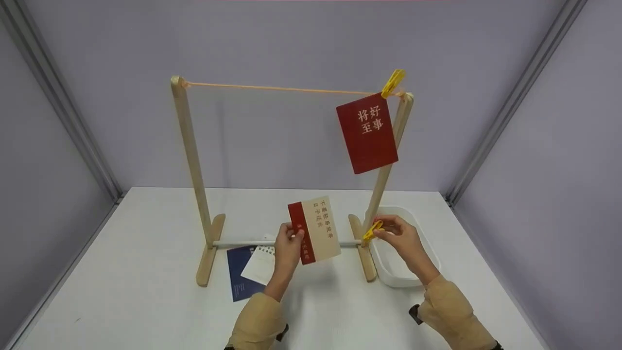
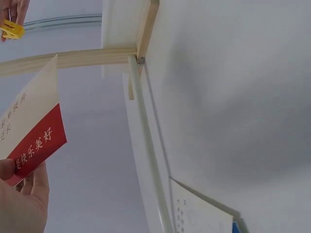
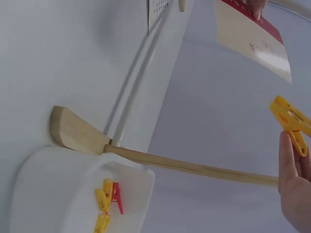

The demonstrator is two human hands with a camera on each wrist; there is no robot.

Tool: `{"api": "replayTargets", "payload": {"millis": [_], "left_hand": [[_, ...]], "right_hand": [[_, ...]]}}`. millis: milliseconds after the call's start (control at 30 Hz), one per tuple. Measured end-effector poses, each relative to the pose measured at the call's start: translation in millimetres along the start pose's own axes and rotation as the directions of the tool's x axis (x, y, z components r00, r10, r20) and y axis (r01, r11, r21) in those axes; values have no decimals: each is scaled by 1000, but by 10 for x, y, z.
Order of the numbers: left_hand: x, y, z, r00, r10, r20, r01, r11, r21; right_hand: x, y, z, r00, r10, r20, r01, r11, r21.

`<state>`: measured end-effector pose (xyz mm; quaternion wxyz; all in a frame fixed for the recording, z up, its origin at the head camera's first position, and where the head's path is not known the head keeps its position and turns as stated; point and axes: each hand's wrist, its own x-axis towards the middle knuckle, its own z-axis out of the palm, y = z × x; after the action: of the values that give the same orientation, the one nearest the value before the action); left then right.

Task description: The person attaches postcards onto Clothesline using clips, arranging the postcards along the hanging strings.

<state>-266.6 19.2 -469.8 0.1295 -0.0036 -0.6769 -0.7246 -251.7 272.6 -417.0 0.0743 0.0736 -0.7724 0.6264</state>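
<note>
Your left hand [image 1: 287, 248] pinches the red-and-cream card [image 1: 322, 229] just below centre of the frame; your right hand [image 1: 404, 239] grips a yellow clip [image 1: 372, 231], lower right. To pin well, lay the card's edge squarely against the cord [image 1: 272, 88], upper centre, spread the clip wide, and catch both, clear of the hanging red card [image 1: 368, 141].

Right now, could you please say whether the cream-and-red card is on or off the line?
Off: the left hand holds the cream-and-red card below the line; only the red card hangs there.
</note>
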Motion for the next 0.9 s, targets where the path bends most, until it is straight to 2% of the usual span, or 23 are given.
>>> {"api": "replayTargets", "payload": {"millis": [167,433,733,900], "left_hand": [[69,166,21,997,80,13,-79,995,-61],[190,441,56,988,147,38,-140,979,-151],[286,701,102,973,231,20,-225,960,-167],[350,816,137,968,248,22,-242,957,-162]], "right_hand": [[65,-208,0,999,-16,31,17,999,-27],[108,-474,20,996,-51,72,54,997,-47],[221,-890,-15,985,-146,92,159,975,-152],[339,-1109,-38,981,-157,109,174,970,-171]]}}
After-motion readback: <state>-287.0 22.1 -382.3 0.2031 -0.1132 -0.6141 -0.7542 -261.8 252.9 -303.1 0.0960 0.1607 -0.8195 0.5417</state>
